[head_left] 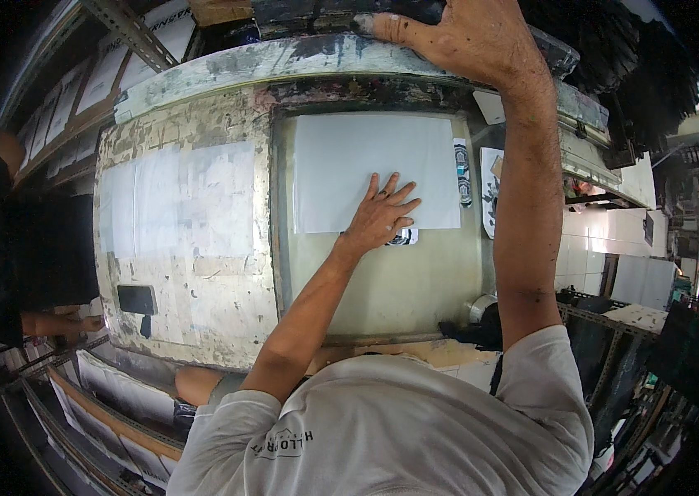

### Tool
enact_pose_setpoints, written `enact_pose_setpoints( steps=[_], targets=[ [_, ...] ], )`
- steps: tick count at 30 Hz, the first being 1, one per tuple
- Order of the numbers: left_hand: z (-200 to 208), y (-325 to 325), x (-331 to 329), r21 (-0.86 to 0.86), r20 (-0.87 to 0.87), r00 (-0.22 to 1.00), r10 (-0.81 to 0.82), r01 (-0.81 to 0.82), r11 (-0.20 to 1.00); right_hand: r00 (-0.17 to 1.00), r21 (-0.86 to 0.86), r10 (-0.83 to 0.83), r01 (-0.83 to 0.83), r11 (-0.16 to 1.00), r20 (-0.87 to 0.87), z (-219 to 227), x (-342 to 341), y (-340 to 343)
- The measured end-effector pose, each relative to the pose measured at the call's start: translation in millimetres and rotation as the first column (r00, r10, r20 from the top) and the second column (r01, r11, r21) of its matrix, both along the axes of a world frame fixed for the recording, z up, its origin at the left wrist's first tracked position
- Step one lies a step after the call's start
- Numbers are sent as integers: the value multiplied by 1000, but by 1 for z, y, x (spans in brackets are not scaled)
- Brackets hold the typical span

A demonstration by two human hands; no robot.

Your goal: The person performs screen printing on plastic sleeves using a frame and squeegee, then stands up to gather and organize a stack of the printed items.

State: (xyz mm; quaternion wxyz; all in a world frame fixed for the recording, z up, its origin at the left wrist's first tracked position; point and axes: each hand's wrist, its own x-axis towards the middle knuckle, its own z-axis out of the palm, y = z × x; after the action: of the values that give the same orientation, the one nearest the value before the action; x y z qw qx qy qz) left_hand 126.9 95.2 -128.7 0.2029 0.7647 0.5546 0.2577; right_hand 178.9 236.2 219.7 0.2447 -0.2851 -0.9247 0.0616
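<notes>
My left hand lies flat with its fingers spread on a white sheet. Under that sheet is a pale, smooth panel. Dark printed pieces peek out by the heel of the hand and past the sheet's right edge, where one printed strip shows. My right arm reaches far forward, and my right hand is over a paint-stained whitish beam and a dark bar. Its stained thumb stretches left; the other fingers are cut off by the picture's top, so its grip cannot be seen.
Left of the panel is a stained board with pale sheets and a dark phone-like slab. Another person's arm shows at the far left. Metal racks hold boards at the lower left. A dark cloth lies near the panel's front right corner.
</notes>
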Motion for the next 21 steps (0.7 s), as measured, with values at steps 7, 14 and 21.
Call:
enact_pose_setpoints(
  steps=[7,14,21],
  targets=[
    [115,-45,-42,268,756,637,150,-510,817,986,-28,142,-145,989,-87,-32,15,-8],
    [118,-167,-118,-257,870,22,492,-832,492,996,-65,86,-88,994,-30,-119,62,-112],
    [-2,-223,-110,-293,688,147,710,-839,458,993,-483,100,-61,874,56,-232,62,-122]
  ],
)
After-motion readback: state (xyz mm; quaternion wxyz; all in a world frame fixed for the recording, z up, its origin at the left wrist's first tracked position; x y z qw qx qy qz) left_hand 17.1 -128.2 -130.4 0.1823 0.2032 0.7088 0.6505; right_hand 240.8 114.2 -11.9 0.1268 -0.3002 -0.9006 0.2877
